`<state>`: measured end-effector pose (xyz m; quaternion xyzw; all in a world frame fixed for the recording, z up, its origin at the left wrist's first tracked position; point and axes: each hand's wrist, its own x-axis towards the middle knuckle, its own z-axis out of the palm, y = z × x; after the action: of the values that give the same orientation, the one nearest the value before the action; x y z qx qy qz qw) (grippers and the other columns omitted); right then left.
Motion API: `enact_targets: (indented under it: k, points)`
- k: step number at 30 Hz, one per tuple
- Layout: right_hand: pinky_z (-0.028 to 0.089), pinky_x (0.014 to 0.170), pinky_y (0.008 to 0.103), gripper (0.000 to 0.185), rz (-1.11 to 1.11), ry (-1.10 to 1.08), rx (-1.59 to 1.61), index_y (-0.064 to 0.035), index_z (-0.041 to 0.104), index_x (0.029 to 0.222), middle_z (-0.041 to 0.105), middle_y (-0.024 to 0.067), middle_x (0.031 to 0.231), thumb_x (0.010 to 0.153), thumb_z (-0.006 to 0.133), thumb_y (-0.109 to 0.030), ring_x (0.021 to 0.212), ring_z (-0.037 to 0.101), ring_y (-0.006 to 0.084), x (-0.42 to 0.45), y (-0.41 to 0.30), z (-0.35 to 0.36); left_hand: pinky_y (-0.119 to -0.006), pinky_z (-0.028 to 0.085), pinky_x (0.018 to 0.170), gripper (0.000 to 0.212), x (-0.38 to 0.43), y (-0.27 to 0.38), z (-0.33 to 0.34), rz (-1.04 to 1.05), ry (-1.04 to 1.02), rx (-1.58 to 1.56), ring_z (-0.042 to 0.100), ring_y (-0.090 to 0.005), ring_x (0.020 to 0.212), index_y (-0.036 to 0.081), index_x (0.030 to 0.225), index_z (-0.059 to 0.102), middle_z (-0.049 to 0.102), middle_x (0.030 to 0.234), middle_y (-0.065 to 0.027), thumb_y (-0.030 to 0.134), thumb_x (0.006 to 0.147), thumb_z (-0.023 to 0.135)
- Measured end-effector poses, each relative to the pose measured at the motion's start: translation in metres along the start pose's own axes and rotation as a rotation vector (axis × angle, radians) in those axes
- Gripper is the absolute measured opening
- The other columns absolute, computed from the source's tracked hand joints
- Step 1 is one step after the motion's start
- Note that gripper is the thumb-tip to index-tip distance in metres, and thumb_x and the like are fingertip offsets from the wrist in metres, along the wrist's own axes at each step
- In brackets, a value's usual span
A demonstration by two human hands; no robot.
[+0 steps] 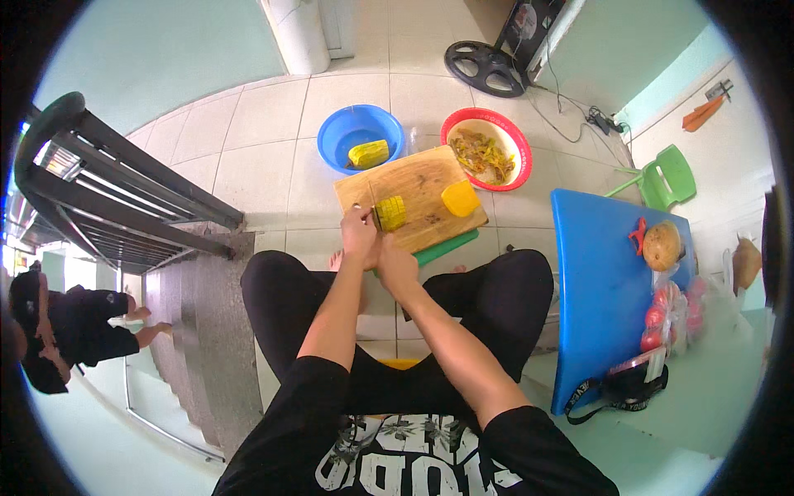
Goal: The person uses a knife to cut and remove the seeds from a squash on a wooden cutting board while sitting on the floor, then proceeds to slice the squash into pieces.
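Note:
On a wooden cutting board point(425, 177) lies a yellow-green vegetable piece point(391, 214), cut in a grid pattern. A dark blade, apparently a knife point(376, 218), stands edge-on at its left side. My right hand point(397, 265) is closed around what seems to be the handle, which is hidden. Close against it, my left hand point(359, 231) has bent fingers at the blade's left; their exact hold is unclear. A smooth yellow piece point(460, 198) rests at the board's right. Under the near edge shows a green flat object point(446, 248).
Beyond the board stand a blue basin point(329, 144) with a yellow vegetable point(368, 154) and a red-rimmed bowl point(526, 149) of peelings. Right is a blue table point(595, 279) bearing a round brown item point(661, 246) and bagged red fruit. Left, a person point(80, 328) is on stairs beside a dark railing point(142, 186).

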<state>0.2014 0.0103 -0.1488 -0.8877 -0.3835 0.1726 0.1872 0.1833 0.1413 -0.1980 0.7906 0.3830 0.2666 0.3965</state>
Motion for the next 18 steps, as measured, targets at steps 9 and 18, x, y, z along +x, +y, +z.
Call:
enact_targets:
  k: [9, 18]
  points:
    - [0.053, 0.06, 0.0547, 0.022, -0.048, 0.157, 0.005, 0.0018, 0.043, 0.107, 0.065, 0.0276, 0.076, 0.093, 0.05, -0.013, 0.071, 0.067, 0.0439, -0.012, 0.033, -0.108, -0.045, 0.052, 0.092, 0.063, 0.021, 0.034, -0.018, 0.319, -0.39, 0.515, 0.054, -0.0399, 0.12, 0.011, 0.138, 0.051, 0.053, 0.132, -0.0218, 0.001, 0.078, 0.065]
    - [0.051, 0.061, 0.0569, 0.025, 0.03, 0.265, 0.253, 0.0023, 0.038, 0.105, 0.062, 0.0291, 0.07, 0.092, 0.052, -0.014, 0.067, 0.064, 0.0473, -0.009, 0.069, -0.109, -0.042, 0.052, 0.097, 0.082, 0.062, 0.062, -0.016, 0.895, -1.033, 0.974, 0.045, -0.0344, 0.134, 0.023, 0.149, 0.038, 0.034, 0.155, -0.0064, 0.005, 0.076, 0.071]
